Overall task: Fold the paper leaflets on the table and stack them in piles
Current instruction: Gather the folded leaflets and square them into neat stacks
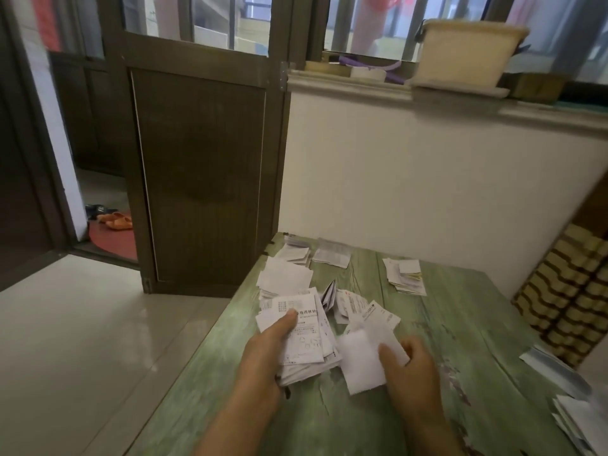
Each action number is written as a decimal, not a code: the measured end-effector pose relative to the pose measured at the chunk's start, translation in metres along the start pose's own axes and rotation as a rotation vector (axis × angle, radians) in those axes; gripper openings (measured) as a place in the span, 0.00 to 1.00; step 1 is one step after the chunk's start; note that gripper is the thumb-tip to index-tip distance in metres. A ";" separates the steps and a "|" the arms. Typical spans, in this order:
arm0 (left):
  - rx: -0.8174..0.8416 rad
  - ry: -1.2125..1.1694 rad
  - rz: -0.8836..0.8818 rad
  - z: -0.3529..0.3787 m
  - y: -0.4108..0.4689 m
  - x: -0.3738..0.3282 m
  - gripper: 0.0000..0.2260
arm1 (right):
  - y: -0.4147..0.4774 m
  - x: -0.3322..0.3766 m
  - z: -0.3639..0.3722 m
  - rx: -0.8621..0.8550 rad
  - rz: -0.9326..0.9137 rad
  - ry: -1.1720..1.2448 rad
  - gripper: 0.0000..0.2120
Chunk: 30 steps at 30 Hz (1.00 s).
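Paper leaflets (362, 309) lie loose in the middle of the green wood-grain counter (467, 330), printed in fine black text too blurred to read. The left hand (263, 357) grips a thick stack (307, 343) of them from its left side, with the thumb pressed flat on the top sheet and the fingers curled beneath. That top sheet carries a bold heading in Chinese characters just beyond the thumb tip, with a small block of print above it and faint line drawings lower down; none of it is sharp enough to read with certainty. Just right of the stack, touching its edge, the right hand (413, 366) pinches a white leaflet (360, 363) whose upturned face is blank, thumb on top near its right edge. Farther from the person sit sorted piles: a blank-topped pile (284, 278) by the left edge, a corner pile (297, 251) and a printed pile (332, 256) at the far edge, and a right-hand pile (404, 274) well apart from them. More sheets, the near-right heap (575, 419), lie at the counter's near right corner.
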<state>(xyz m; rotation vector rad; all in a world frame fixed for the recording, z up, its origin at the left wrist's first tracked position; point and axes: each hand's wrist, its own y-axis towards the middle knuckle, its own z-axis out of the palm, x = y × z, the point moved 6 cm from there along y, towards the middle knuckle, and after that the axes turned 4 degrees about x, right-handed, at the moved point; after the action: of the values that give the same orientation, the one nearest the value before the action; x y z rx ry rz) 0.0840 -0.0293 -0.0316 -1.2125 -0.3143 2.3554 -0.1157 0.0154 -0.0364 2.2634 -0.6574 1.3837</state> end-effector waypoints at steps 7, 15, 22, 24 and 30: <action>-0.060 0.076 0.031 -0.005 0.004 0.004 0.12 | -0.015 0.053 -0.021 0.008 -0.135 0.342 0.10; -0.051 0.046 0.023 0.013 0.001 0.009 0.09 | -0.044 0.072 0.019 0.066 -0.350 0.229 0.22; -0.166 0.159 0.167 0.010 -0.015 0.004 0.06 | -0.054 0.058 0.038 0.224 -0.509 -0.139 0.22; -0.168 0.192 0.201 0.010 -0.017 0.002 0.07 | -0.056 0.060 0.039 0.436 -0.385 -0.063 0.17; -0.096 0.312 0.274 0.019 -0.018 0.001 0.03 | -0.043 0.061 -0.003 0.183 -0.242 0.118 0.11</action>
<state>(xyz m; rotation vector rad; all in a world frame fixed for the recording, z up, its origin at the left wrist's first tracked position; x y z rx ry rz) 0.0731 -0.0127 -0.0140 -1.7382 -0.1656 2.3426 -0.0683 0.0403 0.0155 2.2873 -0.2175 1.4924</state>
